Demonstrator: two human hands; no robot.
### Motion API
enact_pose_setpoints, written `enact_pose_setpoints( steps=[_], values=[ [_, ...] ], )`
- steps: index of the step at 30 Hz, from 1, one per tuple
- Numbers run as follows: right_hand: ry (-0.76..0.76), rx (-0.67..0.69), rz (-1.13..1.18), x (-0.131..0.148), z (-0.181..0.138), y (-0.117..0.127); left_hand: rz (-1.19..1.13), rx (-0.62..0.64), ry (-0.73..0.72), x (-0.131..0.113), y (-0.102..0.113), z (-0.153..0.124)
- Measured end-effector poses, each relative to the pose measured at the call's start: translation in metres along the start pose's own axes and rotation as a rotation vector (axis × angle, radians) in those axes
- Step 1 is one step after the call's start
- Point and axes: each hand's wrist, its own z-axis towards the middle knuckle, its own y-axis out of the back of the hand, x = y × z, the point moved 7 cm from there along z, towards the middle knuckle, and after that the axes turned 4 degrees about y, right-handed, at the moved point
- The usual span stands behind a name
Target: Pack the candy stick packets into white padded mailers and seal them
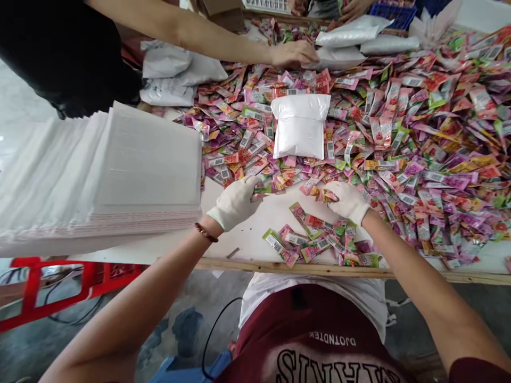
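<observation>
My left hand [238, 203], in a white glove, is at the near edge of a heap of small printed stick sachets [255, 146]. Its fingers are curled together; what they hold, if anything, I cannot make out. My right hand [348, 201], also gloved, is closed at the fingertips on a pink and orange sachet [326, 196]. Between my hands and the table edge lies a small loose group of sachets [315, 236], mostly pink and green. Beyond my hands, a filled white bubble mailer [300, 130] rests on the heap with its flap folded over.
A thick stack of white mailers [151, 159] stands at the left on the white table [239, 244]. A co-worker's bare arm [207, 45] reaches across the back towards filled white mailers [351, 34]. More filled mailers [179, 72] lie back left. A red frame [32, 292] is below the table.
</observation>
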Motion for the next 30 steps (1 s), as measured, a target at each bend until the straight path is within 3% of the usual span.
enact_pose_setpoints(
  steps=[4,6,8,11,15,18,20,25,27,30],
  values=[
    [-0.002,0.020,-0.119,0.013,0.022,0.005,-0.198,-0.039,-0.004,-0.036,-0.006,0.042],
    [-0.055,0.073,-0.181,0.018,0.028,0.002,-0.167,0.037,-0.034,-0.054,-0.022,0.061],
    [-0.056,0.109,-0.193,0.023,0.020,-0.002,-0.064,0.125,-0.075,-0.064,-0.041,0.063],
    [0.006,0.142,-0.148,0.027,-0.011,-0.013,0.027,0.169,-0.170,-0.063,-0.056,0.036],
    [0.076,0.108,-0.089,0.023,-0.047,-0.015,-0.119,0.083,-0.161,-0.047,-0.040,0.003],
    [0.160,0.057,-0.127,0.026,-0.045,-0.001,-0.206,-0.060,-0.023,-0.037,-0.016,0.014],
    [0.218,0.086,-0.186,0.035,-0.035,0.007,-0.203,-0.081,0.056,-0.038,-0.011,0.033],
    [0.157,0.216,-0.361,0.048,-0.019,0.003,-0.013,0.206,0.144,-0.048,-0.041,0.072],
    [0.108,0.176,-0.348,0.045,-0.021,-0.002,0.055,0.244,0.121,-0.049,-0.051,0.074],
    [0.103,0.006,-0.244,0.037,-0.034,-0.001,0.143,0.192,0.006,-0.052,-0.060,0.067]
  ],
)
